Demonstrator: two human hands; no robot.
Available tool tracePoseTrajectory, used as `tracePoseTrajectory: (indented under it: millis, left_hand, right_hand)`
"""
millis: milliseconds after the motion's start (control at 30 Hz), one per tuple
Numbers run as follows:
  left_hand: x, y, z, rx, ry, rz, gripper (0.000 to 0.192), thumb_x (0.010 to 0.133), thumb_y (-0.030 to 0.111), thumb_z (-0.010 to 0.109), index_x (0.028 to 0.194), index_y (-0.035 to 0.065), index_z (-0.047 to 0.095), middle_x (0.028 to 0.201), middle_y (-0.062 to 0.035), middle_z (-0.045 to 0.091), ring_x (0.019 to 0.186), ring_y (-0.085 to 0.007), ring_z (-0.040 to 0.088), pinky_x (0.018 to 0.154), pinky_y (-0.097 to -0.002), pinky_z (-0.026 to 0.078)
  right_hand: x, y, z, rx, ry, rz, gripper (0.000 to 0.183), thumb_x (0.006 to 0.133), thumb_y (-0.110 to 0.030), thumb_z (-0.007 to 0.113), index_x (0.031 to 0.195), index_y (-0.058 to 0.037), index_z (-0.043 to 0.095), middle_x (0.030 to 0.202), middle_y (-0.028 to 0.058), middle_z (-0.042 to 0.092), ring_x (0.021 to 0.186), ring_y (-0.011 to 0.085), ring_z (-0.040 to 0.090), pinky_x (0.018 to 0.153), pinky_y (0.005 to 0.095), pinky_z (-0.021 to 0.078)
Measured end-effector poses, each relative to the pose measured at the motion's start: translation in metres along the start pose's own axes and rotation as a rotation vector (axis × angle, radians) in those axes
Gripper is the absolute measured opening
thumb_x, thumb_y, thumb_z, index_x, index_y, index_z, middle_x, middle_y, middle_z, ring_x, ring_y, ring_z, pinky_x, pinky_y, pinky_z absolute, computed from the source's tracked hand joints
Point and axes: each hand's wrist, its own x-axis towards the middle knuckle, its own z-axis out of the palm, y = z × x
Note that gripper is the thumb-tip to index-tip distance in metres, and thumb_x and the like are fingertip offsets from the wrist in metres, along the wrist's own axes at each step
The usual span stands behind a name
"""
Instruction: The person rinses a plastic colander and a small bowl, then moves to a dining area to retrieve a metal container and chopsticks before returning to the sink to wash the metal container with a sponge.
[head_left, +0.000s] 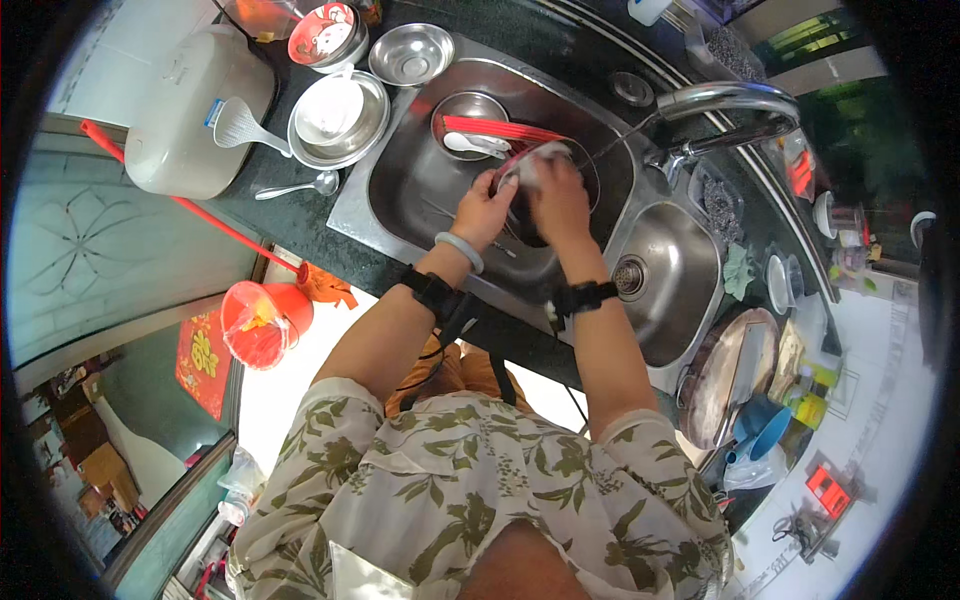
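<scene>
Over the large basin of a steel sink (405, 169), my left hand (482, 212) grips the near side of a bowl (517, 166) with a reddish rim. My right hand (561, 201) is on the bowl's right side, its fingers blurred and partly hiding it. Something whitish shows at those fingertips; whether it is a cloth or the bowl's own wall I cannot tell. Just beyond the hands, a metal bowl (448, 112) stands in the basin, with red chopsticks (499, 127) and white spoons (474, 144) lying across it. A thin stream of water comes from the faucet (727, 105).
Left of the sink are a steel basin (414, 54), stacked bowls (330, 112), a metal spoon (300, 186), a rice paddle (244, 127) and a rice cooker (202, 112). Right of the small basin (667, 262), a cleaver (744, 367) lies on a round cutting board (701, 390).
</scene>
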Motion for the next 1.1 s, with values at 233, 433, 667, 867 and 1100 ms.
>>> tracePoseTrajectory:
  millis: [233,433,667,867,1100]
  left_hand:
    - [0.023,-0.001,-0.009,0.095,-0.012,0.029,0.047,0.088,0.040,0.056,0.113,-0.0007,0.055,0.098,-0.0167,0.065,0.090,-0.0253,0.062,0.078,-0.0331,0.047]
    - [0.035,0.016,-0.037,0.083,-0.131,-0.032,0.043,0.088,0.036,0.060,0.110,-0.0012,0.058,0.089,-0.0059,0.063,0.081,-0.0105,0.055,0.073,-0.0253,0.046]
    - [0.022,0.017,-0.017,0.037,-0.041,-0.115,0.043,0.087,0.034,0.062,0.113,-0.0003,0.057,0.092,-0.0035,0.063,0.083,-0.0103,0.056,0.073,-0.0244,0.045]
    - [0.035,0.005,-0.009,0.353,-0.042,0.100,0.058,0.080,0.043,0.065,0.118,0.0013,0.054,0.094,-0.0179,0.065,0.088,-0.0262,0.064,0.078,-0.0328,0.047]
    - [0.013,0.045,0.001,0.653,-0.079,0.221,0.050,0.080,0.037,0.067,0.118,0.0063,0.055,0.090,-0.0199,0.064,0.083,-0.0279,0.064,0.074,-0.0327,0.048]
  right_hand:
    - [0.016,-0.021,0.020,0.366,0.085,-0.031,0.023,0.072,-0.003,0.054,0.090,-0.0113,0.066,0.099,0.0149,0.057,0.097,0.0364,0.052,0.084,0.0458,0.0420]
    - [-0.014,-0.037,0.015,0.301,-0.131,-0.125,0.026,0.073,-0.003,0.054,0.095,-0.0126,0.064,0.103,0.0121,0.055,0.098,0.0351,0.051,0.083,0.0452,0.0421]
    - [0.024,0.008,0.010,-0.132,0.005,0.152,0.034,0.076,-0.013,0.056,0.110,-0.0108,0.058,0.108,0.0126,0.052,0.099,0.0318,0.052,0.080,0.0447,0.0444]
    - [-0.001,0.011,0.017,-0.320,-0.172,0.360,0.033,0.078,-0.030,0.061,0.098,-0.0048,0.064,0.106,0.0154,0.056,0.096,0.0311,0.056,0.079,0.0422,0.0475]
    - [0.006,-0.015,0.017,0.502,-0.520,0.593,0.029,0.081,-0.027,0.061,0.096,-0.0023,0.066,0.095,0.0148,0.064,0.086,0.0247,0.063,0.069,0.0321,0.0481]
